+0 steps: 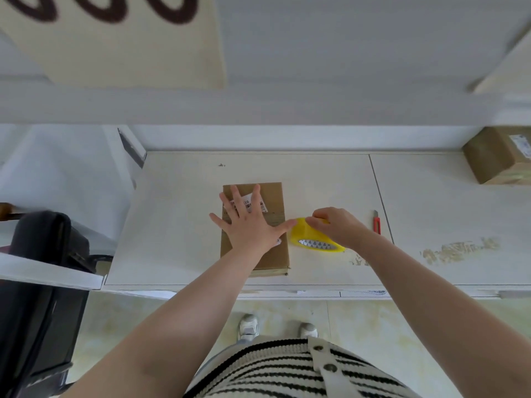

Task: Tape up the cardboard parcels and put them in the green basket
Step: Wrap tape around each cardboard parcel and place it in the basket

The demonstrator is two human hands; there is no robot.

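Note:
A flat brown cardboard parcel (273,196) with a white barcode label lies in the middle of the white table (178,231). My left hand (250,222) presses flat on its top with fingers spread. Right beside the parcel's right edge, my right hand (336,225) grips a yellow roll of tape (313,239) standing on the table. A strip of tape runs across the parcel under my left thumb. No green basket is in view.
A red utility knife (377,222) lies to the right of the tape. A second cardboard parcel (494,156) sits at the far right back. A black chair (43,268) stands left of the table. A patch of scraped surface (459,249) marks the right side.

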